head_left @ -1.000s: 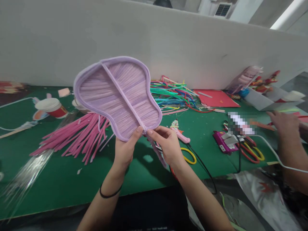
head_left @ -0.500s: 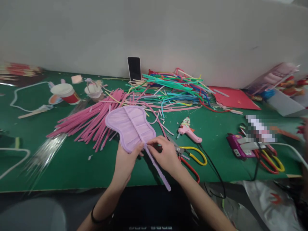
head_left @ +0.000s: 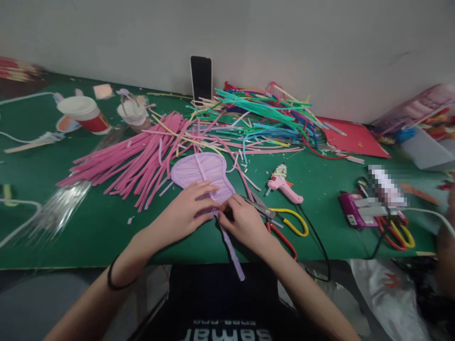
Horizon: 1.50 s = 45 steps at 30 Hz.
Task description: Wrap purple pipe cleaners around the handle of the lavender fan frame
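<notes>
Currently, from the head camera, a lilac fan-shaped piece [head_left: 213, 163] made of fuzzy stems sits low over the green surface [head_left: 327, 184], in front of the person and apparently resting on it, its broad end pointing away and its narrow handle [head_left: 232, 255] slanting toward the near edge. The left hand [head_left: 194, 206] lies over the lower part of the fan, fingers loosely spread and touching it rather than clenched. The right hand [head_left: 243, 220] has its fingertips drawn together at the neck, seemingly pinching the joint between fan and handle; exactly what lies between them is hidden. Judging by its look, most of the making is done: the rim closes around, ribbed rows fill the inside, a centre rib crosses it and the handle is wrapped. What is left seems to be work at the neck, though whether that means fastening, tidying or checking cannot be told. Just beside the right hand lie scissors [head_left: 270, 214] with one yellow and one red handle, and a pink glue gun [head_left: 286, 188] rests beyond them, neither one held. Pink chenille stems [head_left: 124, 161] fan out to the left of the piece, with a multicoloured bundle [head_left: 263, 108] behind it.
</notes>
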Available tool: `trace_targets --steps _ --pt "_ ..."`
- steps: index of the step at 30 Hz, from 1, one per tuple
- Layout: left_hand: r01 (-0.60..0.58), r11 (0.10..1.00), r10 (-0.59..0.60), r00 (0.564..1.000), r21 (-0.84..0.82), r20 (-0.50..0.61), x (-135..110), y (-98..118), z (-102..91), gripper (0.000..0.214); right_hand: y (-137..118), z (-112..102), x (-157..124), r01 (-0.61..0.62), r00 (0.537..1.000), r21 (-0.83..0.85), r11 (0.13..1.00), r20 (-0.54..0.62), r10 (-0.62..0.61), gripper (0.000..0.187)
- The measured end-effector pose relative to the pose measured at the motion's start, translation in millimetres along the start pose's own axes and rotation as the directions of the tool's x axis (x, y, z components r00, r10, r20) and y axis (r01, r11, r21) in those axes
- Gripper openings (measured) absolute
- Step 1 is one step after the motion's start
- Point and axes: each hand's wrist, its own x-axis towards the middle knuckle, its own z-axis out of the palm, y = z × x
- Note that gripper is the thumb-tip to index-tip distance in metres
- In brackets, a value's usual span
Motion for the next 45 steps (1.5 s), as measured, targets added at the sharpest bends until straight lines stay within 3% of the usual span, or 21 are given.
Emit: trace_targets --steps 3,12,17,22,25,32,38,45 --pt "-0.036 0.997 0.041 0.997 -0.07 0.069 7 -14 9.5 0.023 -3 0 1 -0.035 0.999 -0.083 0.996 -0.007 0.034 0.005" --pt "0.055 0.993 -0.06 0.997 -0.106 -0.04 4 -12 20.0 0.015 -10 1 1 -0.08 0.997 -0.165 0.983 -0.031 0.076 0.008" --pt "0.05 0.992 -0.057 0.996 -0.115 -0.061 5 -17 24.0 0.009 -13 -7 8 -0.055 0.996 -0.229 0.972 0.056 0.07 0.011" --pt "0.065 0.99 -0.076 0.994 -0.122 -0.083 1 -6 22.1 0.012 -8 -14 10 -0.01 0.992 -0.13 0.991 0.121 0.025 0.009" --pt "0.173 0.984 -0.178 0.97 -0.047 -0.165 -4 11 25.1 0.011 -3 -12 6 -0.02 0.995 -0.078 0.997 0.094 0.027 0.008" --pt "0.325 0.926 -0.244 0.905 0.194 -0.349 -9 35 52.4 0.013 3 -5 2 0.015 0.999 0.026 1.0 0.041 -0.016 0.008" --pt "0.43 0.88 -0.288 0.822 0.204 -0.491 -10 45 65.2 0.015 1 -1 -2 -0.015 1.0 0.068 0.998 0.001 0.015 0.008" --pt "0.499 0.863 -0.422 0.797 0.076 -0.432 -10 47 63.3 0.011 -2 3 -5 -0.037 0.998 0.095 0.995 -0.052 0.042 0.01"
